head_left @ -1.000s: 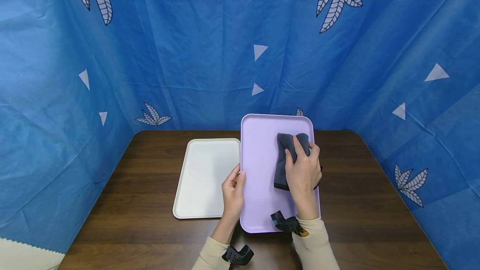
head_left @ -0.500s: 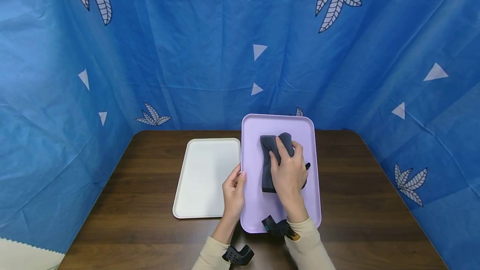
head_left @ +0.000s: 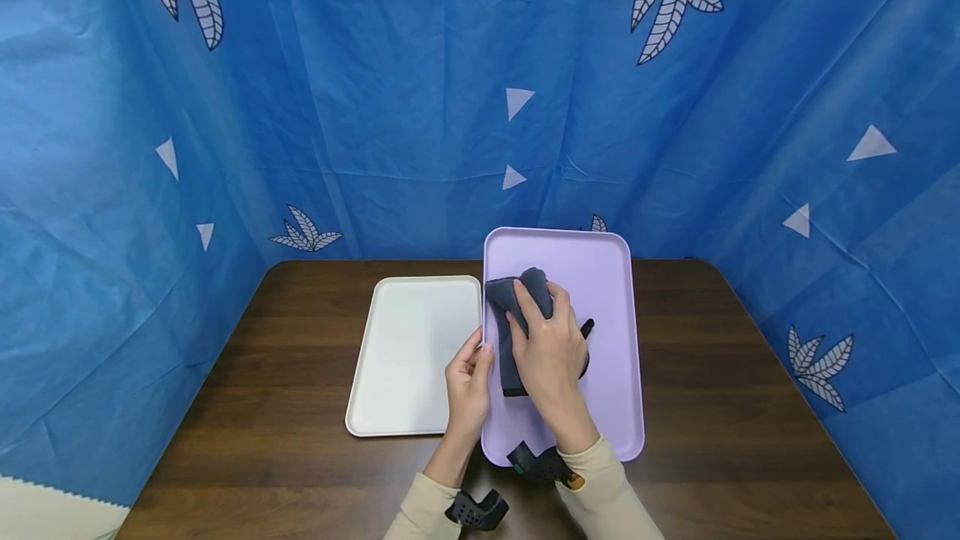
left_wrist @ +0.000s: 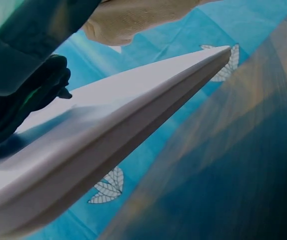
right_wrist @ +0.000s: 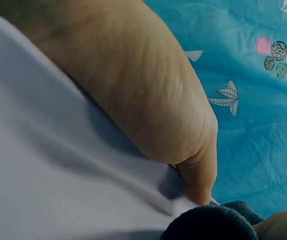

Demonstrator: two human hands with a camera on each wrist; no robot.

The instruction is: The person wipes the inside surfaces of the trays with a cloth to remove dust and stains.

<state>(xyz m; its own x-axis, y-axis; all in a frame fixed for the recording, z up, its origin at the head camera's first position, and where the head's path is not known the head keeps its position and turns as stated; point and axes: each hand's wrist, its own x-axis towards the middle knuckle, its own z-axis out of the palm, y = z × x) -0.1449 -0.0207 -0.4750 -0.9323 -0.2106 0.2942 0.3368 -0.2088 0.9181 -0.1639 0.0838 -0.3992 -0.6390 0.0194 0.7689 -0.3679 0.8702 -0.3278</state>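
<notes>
In the head view my left hand point(head_left: 468, 386) grips the left edge of a lilac tray point(head_left: 607, 273), thumb over the rim. The tray is raised off the table and tilted, its inner face towards me. My right hand point(head_left: 551, 357) holds a folded dark grey cloth point(head_left: 512, 361) against that face, near the left rim. A black tab point(head_left: 587, 328) sticks out to the right of the hand. The left wrist view shows the tray's side wall point(left_wrist: 148, 112) and the dark cloth point(left_wrist: 38, 95). In the right wrist view the left hand point(right_wrist: 143, 85) hides part of the rim.
A white tray point(head_left: 420, 348) lies flat on the brown wooden table point(head_left: 720, 407), just left of the lilac one. Blue patterned curtain point(head_left: 420, 107) hangs behind and on both sides. Each wrist wears a black strap point(head_left: 477, 510).
My right hand has slid the grey cloth leftwards across the lilac tray, from near its right side to its left rim. The left hand keeps its grip, almost still.
</notes>
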